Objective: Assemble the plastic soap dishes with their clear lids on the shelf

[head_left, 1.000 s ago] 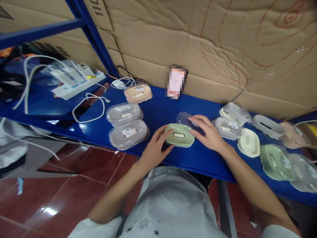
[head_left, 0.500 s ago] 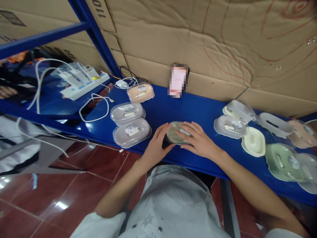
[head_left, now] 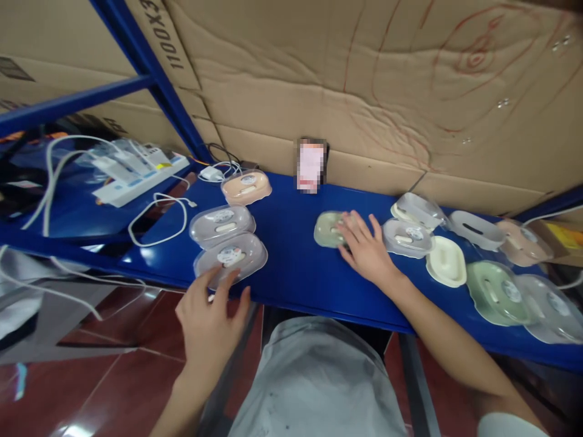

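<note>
A blue shelf (head_left: 291,273) backed by cardboard (head_left: 273,79). The right hand (head_left: 367,252), fingers spread, lies over the right end of a small green box (head_left: 327,230) with a clear lid. The left hand (head_left: 209,321), fingers parted, overlaps the near edge of a grey lidded box (head_left: 232,258); contact is unclear. Behind it sit another grey box (head_left: 222,223) and a peach box (head_left: 246,187). A phone (head_left: 311,165) stands at the back; a cream piece (head_left: 447,261) lies among boxes at right.
</note>
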`<state>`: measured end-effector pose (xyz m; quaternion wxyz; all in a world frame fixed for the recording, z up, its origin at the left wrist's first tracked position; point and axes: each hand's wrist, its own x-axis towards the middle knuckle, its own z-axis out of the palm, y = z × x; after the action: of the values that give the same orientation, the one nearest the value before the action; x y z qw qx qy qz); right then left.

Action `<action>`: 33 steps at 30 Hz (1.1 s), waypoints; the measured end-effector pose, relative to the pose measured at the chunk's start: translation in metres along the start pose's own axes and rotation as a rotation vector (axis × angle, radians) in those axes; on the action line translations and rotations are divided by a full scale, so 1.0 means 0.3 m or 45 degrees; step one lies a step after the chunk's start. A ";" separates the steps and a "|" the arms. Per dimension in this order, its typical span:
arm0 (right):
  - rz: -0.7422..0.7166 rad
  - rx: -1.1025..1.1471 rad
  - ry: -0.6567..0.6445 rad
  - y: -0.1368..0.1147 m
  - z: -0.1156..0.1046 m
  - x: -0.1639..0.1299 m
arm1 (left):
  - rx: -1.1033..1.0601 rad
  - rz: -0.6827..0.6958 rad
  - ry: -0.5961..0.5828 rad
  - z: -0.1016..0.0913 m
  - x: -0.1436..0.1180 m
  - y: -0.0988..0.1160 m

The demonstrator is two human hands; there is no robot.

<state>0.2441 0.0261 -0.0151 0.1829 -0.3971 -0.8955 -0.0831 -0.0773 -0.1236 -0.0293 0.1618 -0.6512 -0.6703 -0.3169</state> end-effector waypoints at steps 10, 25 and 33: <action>0.503 -0.245 0.166 0.148 -0.149 -0.160 | -0.217 0.424 -0.258 0.196 0.122 0.055; 0.753 -0.315 0.168 0.453 -0.155 -0.157 | -0.501 1.079 -0.513 0.326 0.314 0.429; 0.755 -0.396 0.071 0.539 -0.039 -0.185 | -0.218 0.918 -0.354 0.445 0.446 0.421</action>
<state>0.4013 0.0934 -0.0257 0.1607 -0.6611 -0.7123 -0.1725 0.0587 0.0581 -0.0177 0.1156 -0.8927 -0.3853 -0.2033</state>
